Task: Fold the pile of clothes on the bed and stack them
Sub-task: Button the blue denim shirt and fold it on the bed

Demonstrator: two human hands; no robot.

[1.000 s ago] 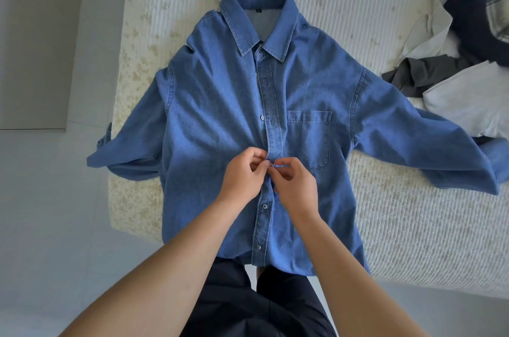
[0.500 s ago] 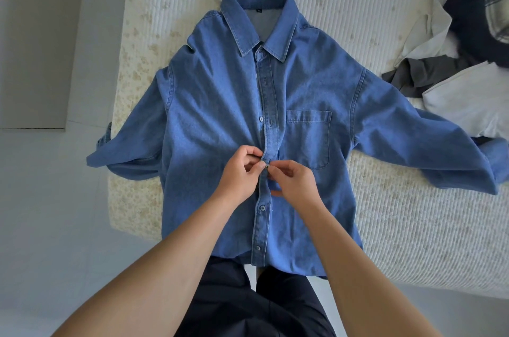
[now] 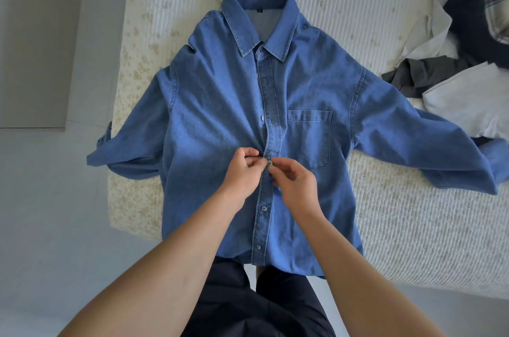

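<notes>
A blue denim shirt (image 3: 214, 105) lies face up on the bed (image 3: 413, 226), collar away from me and both sleeves spread out. Its hem hangs over the bed's near edge. My left hand (image 3: 242, 171) pinches the left edge of the button placket at mid-chest. My right hand (image 3: 294, 183) pinches the placket's other edge right beside it, fingertips at a small button (image 3: 270, 162). The two hands almost touch. A pile of unfolded clothes (image 3: 468, 42) sits at the bed's far right.
The pile holds white, dark grey, navy and plaid pieces, and the shirt's right cuff reaches under it. Pale floor (image 3: 55, 212) runs along the left of the bed. My dark trousers (image 3: 256, 306) stand against the bed's near edge.
Both hands have slid slightly up the placket toward the collar. A button now shows between my fingertips, and the placket there looks closed.
</notes>
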